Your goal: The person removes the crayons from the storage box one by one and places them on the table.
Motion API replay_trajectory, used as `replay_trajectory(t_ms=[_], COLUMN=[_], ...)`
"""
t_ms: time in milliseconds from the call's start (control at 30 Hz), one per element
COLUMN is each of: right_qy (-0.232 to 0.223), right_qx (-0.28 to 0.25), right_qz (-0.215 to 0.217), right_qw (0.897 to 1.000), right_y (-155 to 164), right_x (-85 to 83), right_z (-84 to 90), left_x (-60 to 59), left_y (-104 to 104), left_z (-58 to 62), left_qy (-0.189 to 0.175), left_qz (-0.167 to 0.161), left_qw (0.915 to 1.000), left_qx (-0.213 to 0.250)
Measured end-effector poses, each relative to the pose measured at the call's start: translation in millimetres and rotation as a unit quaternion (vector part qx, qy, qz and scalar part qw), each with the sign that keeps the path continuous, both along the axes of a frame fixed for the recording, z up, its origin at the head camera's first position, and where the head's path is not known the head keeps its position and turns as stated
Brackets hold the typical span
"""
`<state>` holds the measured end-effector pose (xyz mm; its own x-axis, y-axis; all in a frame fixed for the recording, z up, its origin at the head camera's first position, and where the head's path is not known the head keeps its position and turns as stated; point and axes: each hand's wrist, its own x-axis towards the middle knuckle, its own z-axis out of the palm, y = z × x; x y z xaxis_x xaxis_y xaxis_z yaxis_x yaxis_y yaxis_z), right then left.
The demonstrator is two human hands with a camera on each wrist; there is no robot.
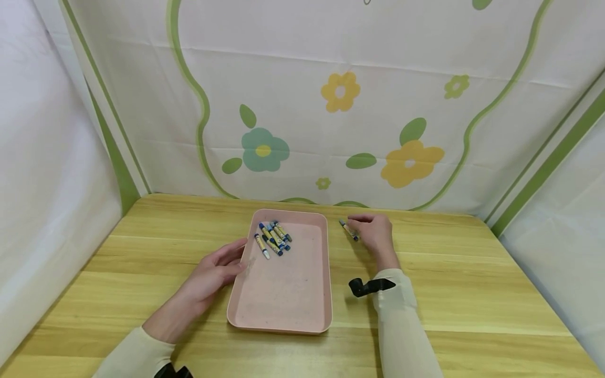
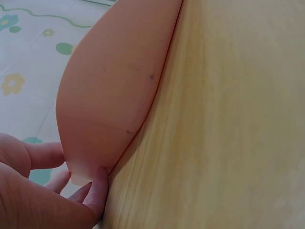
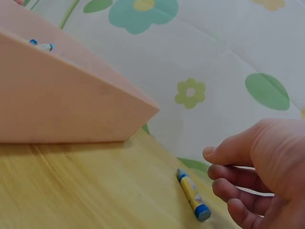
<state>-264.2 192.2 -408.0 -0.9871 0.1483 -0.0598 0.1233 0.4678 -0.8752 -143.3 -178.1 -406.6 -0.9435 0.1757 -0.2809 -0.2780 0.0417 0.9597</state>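
Observation:
A pink tray (image 1: 283,294) lies on the wooden table in the head view. My left hand (image 1: 215,273) touches the outside of its left wall, fingers fairly straight; the left wrist view shows those fingertips (image 2: 101,179) against the tray's side. Inside, toward the far left, several crayons (image 1: 271,239) with yellow wrappers and blue bands lie in a loose pile. One similar crayon (image 3: 193,194) lies on the table right of the tray. My right hand (image 1: 373,231) is just beside it, with thumb and fingers apart and nothing between them.
The wooden table (image 1: 472,294) extends on both sides of the tray. A white flowered cloth (image 1: 307,121) hangs along the table's far edge, and pale sheets (image 1: 52,173) stand at the left and right sides.

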Motion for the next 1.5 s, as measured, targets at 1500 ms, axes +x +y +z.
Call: replay_trajectory(t_ms=[1500], right_qy=[0.092], right_qx=[-0.012], right_qz=[0.042], right_qw=[0.995], right_y=[-30], right_x=[0.1], right_z=[34.1], left_x=[-0.2], left_y=[0], left_z=[0.6], left_qy=[-0.004], left_qz=[0.0], left_qw=[1.0], left_qx=[-0.008])
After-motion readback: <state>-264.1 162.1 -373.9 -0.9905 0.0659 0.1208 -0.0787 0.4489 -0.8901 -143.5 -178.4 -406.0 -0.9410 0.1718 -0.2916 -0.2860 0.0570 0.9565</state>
